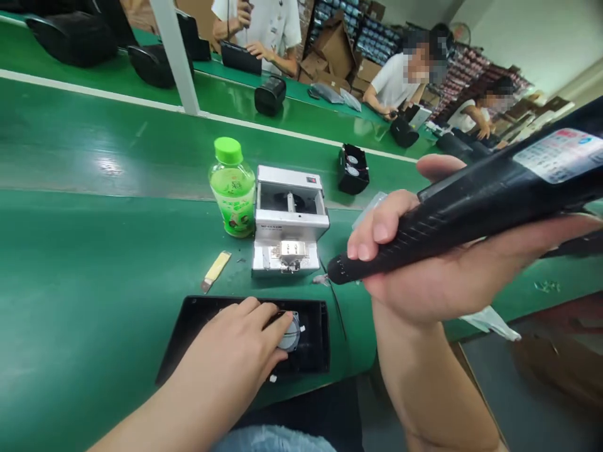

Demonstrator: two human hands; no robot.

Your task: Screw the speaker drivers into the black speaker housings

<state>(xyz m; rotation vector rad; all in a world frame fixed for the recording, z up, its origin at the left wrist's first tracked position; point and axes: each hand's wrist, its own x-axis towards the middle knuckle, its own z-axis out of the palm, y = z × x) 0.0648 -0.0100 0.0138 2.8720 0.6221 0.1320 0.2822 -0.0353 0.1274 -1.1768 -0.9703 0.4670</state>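
Note:
My right hand (438, 263) is wrapped around a black electric screwdriver (452, 207), raised over the right side of the bench, its tip end pointing left. My left hand (240, 339) reaches into a shallow black plastic housing (315, 314) lying at the bench's near edge. Its thumb and fingers close on a round grey speaker (289, 336) in the housing and partly cover it. Just behind the housing stands a silver screw feeder machine (287, 226). A thin black cable (338, 307) lies right of the housing.
Left of the feeder stand a green-capped drink bottle (232, 188) and a yellow utility knife (217, 270). Beyond, a black speaker box (353, 169) and another black case (270, 95) sit on the green line. A white post (174, 56) rises at left. Several co-workers sit across.

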